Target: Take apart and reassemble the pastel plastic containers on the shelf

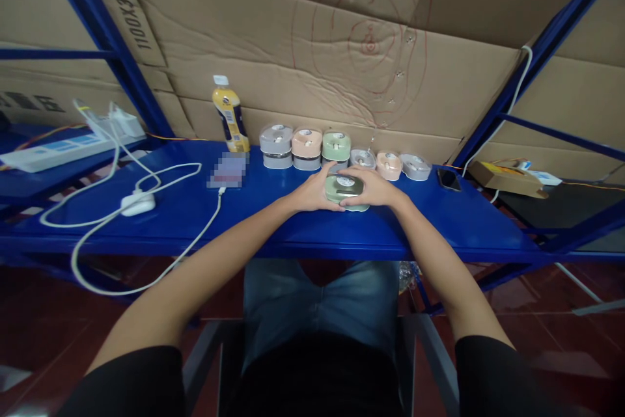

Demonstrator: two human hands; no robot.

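Green box [344, 187]: left hand [312, 193] clamped on its left side, right hand [378, 188] on its right, equally near; long axis runs hand to hand.

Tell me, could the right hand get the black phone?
Probably yes: bare blue table leads from the right hand to the black phone, though that hand is on the green box and may need to let go first.
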